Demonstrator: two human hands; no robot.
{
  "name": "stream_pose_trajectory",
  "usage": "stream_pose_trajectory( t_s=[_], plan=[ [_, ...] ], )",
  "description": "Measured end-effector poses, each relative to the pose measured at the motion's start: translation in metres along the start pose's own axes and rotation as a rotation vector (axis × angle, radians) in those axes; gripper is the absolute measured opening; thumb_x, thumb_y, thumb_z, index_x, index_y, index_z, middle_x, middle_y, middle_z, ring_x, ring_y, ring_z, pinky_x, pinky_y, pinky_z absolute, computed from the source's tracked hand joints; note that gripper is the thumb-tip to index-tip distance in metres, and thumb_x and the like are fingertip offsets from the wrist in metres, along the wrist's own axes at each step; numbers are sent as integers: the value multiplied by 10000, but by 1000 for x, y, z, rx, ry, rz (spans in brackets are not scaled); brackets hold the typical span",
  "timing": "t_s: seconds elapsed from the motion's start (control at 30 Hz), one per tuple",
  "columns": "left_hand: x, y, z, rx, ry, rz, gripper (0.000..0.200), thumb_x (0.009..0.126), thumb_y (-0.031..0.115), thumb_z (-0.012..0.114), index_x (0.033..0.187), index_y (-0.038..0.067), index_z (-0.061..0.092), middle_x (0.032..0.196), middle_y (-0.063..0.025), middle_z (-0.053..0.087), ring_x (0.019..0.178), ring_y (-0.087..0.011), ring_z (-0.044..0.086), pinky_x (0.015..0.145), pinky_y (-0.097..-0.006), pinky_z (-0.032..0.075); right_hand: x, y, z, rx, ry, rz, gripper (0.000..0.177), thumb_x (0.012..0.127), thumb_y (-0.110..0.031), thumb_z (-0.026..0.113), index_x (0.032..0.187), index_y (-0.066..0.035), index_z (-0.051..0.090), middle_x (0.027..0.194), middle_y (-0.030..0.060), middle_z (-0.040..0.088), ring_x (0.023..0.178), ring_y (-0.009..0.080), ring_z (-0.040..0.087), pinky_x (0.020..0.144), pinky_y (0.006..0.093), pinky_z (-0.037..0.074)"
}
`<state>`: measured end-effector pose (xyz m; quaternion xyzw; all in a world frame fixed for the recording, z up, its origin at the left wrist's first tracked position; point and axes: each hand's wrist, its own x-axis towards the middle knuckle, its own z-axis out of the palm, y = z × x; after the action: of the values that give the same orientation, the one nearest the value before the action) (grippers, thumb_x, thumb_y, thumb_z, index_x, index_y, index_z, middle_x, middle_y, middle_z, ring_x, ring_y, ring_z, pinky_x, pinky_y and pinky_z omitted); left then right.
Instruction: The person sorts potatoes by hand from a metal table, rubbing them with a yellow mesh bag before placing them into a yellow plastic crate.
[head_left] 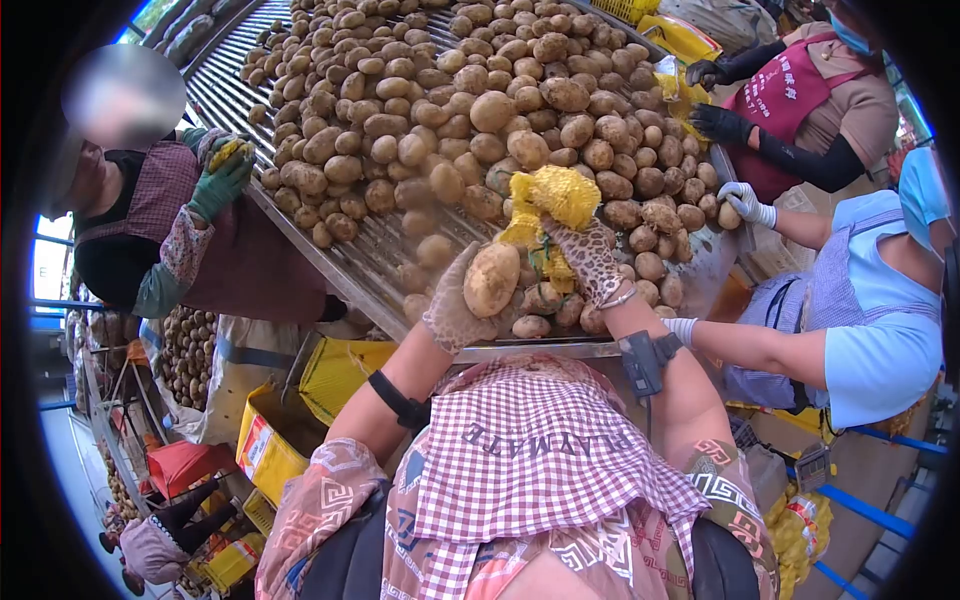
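My left hand [450, 308], in a pale patterned glove, is closed round a large brown potato [491, 279] above the front edge of the sorting table. My right hand [592, 262], in a leopard-print glove, grips a crumpled wad of yellow netting [562, 194], which hangs in folds over the potatoes beside my left hand. Some of its fingers are hidden by the netting. A heap of potatoes [400, 110] spreads over the metal roller table [345, 268] beyond both hands. A few potatoes left of the netting look smeared by motion.
A co-worker in green gloves [222, 185] stands at the left. At the right, one person has black gloves [722, 122] and another holds a potato in a white glove [748, 205]. A yellow crate [268, 440] stands below left, near a large sack of potatoes [190, 350].
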<state>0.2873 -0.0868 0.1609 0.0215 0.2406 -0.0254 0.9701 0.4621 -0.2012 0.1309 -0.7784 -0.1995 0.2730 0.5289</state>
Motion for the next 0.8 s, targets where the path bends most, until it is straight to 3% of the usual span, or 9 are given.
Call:
stream_pose_trajectory(
  t_s=[0.07,0.2,0.33,0.4,0.5,0.53,0.6,0.63,0.8],
  plan=[
    [2,7,-7,4,-364,-97,524,955,458,439,1244,28,515,1028,-180,645,844,-295,661,726,-387,591,16,12,-10,336,99,251,572,811,-372,747,1191,17,570,1075,132,652,990,234,629,861,348,501],
    [6,14,-10,-18,-271,-53,538,955,475,430,1246,32,517,973,-200,647,769,-305,664,678,-359,596,1,-16,-12,430,63,91,622,799,-381,757,1222,20,539,1108,130,637,1012,222,617,872,338,498],
    [16,9,-3,37,-100,32,522,968,463,417,1279,51,495,1101,-148,626,914,-260,646,756,-384,577,-16,-25,8,-544,-78,-577,616,798,-350,737,1272,-35,499,1218,150,568,1143,294,537,987,396,423],
    [19,5,-5,26,44,97,514,968,457,422,1291,62,488,1162,-123,612,984,-240,630,802,-401,565,-16,-40,15,-465,-185,-793,579,784,-313,730,1257,-50,524,1228,161,555,1157,301,522,997,403,411],
    [14,12,-21,239,-194,63,525,934,426,516,1330,88,449,1289,-75,540,1171,-232,531,991,-439,451,-7,-28,14,-401,-308,-663,482,796,-290,706,1195,-59,563,1202,170,566,1102,315,557,947,383,451],
    [6,8,4,-17,-281,-133,523,925,366,552,1359,105,421,1300,-97,527,1180,-248,526,1017,-447,429,-2,-26,10,-348,-303,-675,417,818,-283,691,1162,-74,583,1126,154,609,1061,307,584,916,371,470],
    [3,5,0,183,-131,-45,570,903,314,591,1393,110,382,1298,-133,518,1211,-274,509,1029,-457,421,15,-17,-1,-561,-356,-501,380,841,-292,680,1137,-67,602,1046,136,655,1019,296,611,888,371,482],
    [3,2,4,184,-133,-58,570,903,314,591,1393,110,382,1298,-133,518,1211,-274,509,1029,-457,421,17,-14,-4,-503,-299,-338,369,860,-312,676,1104,-42,617,1017,122,680,979,281,637,851,368,498],
    [2,5,14,583,-259,183,797,785,189,739,1446,114,301,1385,-139,424,1243,-300,489,978,-482,475,7,-32,-11,-147,-118,-188,372,878,-295,673,1117,-18,607,1041,108,682,969,233,647,844,354,512]
  ],
)
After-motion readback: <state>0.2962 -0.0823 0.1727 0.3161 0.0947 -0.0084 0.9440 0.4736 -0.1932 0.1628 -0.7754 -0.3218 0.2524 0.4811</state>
